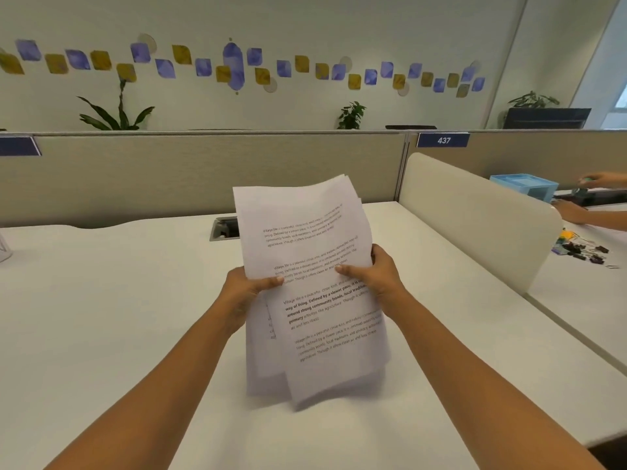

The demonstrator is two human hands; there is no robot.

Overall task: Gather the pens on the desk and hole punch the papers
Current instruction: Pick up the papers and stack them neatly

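A loose stack of white printed papers [305, 239] stands nearly upright over the middle of the white desk [118, 317], its sheets slightly fanned and its lower edge near the desktop. My left hand [249, 291] grips the stack's left edge, thumb on the front sheet. My right hand [376, 273] grips the right edge, thumb on the front too. No pens and no hole punch appear in this view.
A cable slot [224, 228] sits in the desk behind the papers. Grey partition panels [169, 171] close the back, a cream divider [475, 218] the right. Beyond it another person's hands [573, 212] work by a blue tray [524, 184] and binder clips [580, 251].
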